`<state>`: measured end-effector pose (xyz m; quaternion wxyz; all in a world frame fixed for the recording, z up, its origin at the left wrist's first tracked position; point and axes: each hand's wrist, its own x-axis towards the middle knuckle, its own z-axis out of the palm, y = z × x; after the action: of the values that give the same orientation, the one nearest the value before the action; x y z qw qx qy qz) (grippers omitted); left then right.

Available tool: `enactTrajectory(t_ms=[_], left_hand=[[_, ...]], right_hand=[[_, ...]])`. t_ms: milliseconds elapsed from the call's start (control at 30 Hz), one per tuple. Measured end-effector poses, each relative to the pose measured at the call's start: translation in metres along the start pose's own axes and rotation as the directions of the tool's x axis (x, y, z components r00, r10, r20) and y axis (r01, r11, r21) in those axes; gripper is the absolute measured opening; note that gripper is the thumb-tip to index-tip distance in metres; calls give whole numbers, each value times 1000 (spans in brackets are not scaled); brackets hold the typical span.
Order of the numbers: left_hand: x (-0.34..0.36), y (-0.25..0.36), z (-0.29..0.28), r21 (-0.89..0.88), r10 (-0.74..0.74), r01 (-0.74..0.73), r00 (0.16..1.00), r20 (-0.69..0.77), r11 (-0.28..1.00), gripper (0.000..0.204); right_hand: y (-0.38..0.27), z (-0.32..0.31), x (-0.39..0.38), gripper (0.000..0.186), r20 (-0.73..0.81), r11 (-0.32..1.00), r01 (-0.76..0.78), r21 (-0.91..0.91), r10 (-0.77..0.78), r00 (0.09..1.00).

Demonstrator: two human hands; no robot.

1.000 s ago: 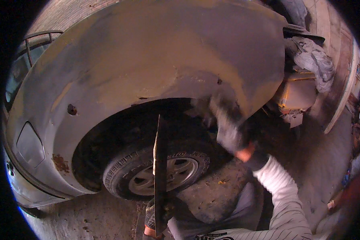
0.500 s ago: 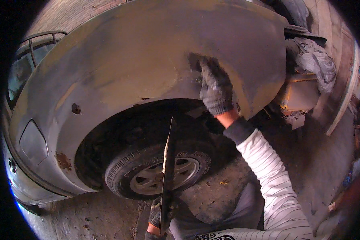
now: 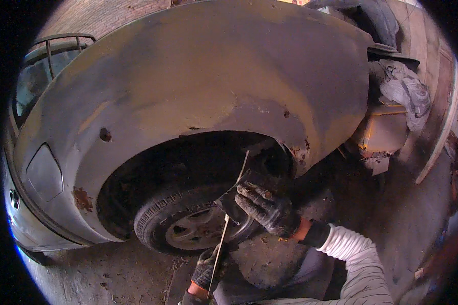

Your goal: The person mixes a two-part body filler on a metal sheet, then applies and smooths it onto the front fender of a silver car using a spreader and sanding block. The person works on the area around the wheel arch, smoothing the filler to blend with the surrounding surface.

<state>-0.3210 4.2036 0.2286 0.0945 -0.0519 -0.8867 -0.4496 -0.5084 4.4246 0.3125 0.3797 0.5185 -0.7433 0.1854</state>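
My right hand point(image 3: 267, 208), in a dirty grey work glove, is closed on a dark, flat rectangular spreader point(image 3: 230, 204). The spreader meets the upper part of a thin board point(image 3: 220, 246), seen almost edge-on with a pale rim. My left hand point(image 3: 206, 268), gloved too, grips that board low down, its fingers partly hidden behind it. Both hands are in front of the wheel point(image 3: 188, 223). Above them curves a car's body panel point(image 3: 188, 76), patched in grey and tan-brown, with rusty spots along the wheel arch and a dark round hole at the left.
A closed fuel flap point(image 3: 45, 173) is at the panel's left end. At the right are crumpled grey cloth point(image 3: 404, 89), a yellowish box-like object point(image 3: 384, 132) and a long wooden strip point(image 3: 437, 145). A brick wall point(image 3: 102, 20) stands behind the car.
My right hand has come off the panel, down to the board in my left hand, bringing the spreader against it. The board has tilted its top to the right.
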Motion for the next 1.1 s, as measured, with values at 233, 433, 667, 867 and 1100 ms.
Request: enactTrajectory(t_ms=[233, 433, 667, 867, 1100], left_hand=[[-19, -26, 0, -537, -350, 294, 937, -2, 790, 40], [-25, -29, -1, -272, -185, 163, 981, -55, 948, 34], [-25, -17, -6, 67, 18, -12, 995, -94, 998, 39], [-23, -30, -1, -467, -365, 334, 931, 25, 819, 46], [-20, -35, -1, -439, -364, 349, 930, 52, 828, 49]], right_hand=[[116, -50, 115, 60, -365, 927, -64, -368, -81, 927], [187, -77, 226, 39, -673, 905, -134, -405, -196, 713], [196, -77, 263, 31, -687, 876, -290, -386, -64, 724], [168, -53, 242, 37, -629, 933, -178, -312, -63, 775], [123, -13, 178, 48, -539, 956, -75, -283, -94, 837]])
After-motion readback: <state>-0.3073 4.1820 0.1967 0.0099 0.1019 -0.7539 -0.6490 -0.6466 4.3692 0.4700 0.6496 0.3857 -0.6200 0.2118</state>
